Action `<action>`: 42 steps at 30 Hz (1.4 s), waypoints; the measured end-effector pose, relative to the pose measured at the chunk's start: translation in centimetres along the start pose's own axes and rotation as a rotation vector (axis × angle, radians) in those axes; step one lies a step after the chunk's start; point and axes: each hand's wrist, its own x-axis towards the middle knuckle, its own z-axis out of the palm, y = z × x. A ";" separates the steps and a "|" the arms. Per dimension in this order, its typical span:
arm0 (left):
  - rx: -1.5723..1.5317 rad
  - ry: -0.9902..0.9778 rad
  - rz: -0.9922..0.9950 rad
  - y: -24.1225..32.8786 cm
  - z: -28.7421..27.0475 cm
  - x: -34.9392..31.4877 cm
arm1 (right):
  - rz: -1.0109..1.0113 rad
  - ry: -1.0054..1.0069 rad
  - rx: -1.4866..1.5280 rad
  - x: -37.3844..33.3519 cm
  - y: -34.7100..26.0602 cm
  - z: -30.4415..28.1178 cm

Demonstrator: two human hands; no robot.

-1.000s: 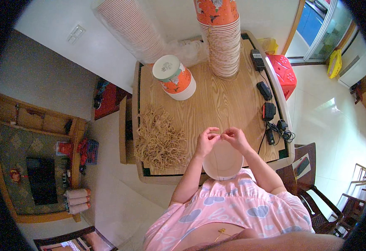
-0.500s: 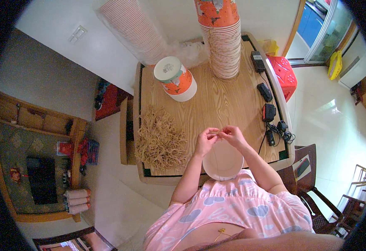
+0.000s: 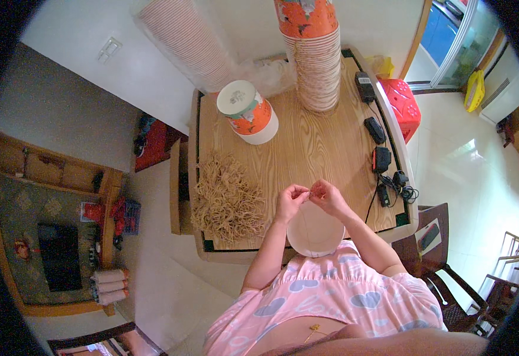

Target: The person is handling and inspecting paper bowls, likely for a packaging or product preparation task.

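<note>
L hand [image 3: 294, 198] curled in nearer R hand [image 3: 325, 196], both pinching string [image 3: 308, 230] over tub [image 3: 325, 230], prob. light & stiff, so hold edge [image 3: 289, 234].

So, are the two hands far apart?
No, the left hand and right hand are close together, with their fingers almost meeting near the white tub's rim.

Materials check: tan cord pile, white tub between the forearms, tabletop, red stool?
Tan cord pile: probably jute or paper twine; matte, kinked strands.
White tub: likely paperboard, maybe coated; smooth, pale, plain inside.
Tabletop: wood or wood-look laminate; broad grain pattern, smooth surface.
Red stool: likely moulded plastic; uniform colour, shiny highlights.
</note>
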 end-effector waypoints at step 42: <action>0.132 0.063 0.057 0.0 0.5 -0.5 | -0.122 0.135 -0.404 -0.6 -1.3 -0.1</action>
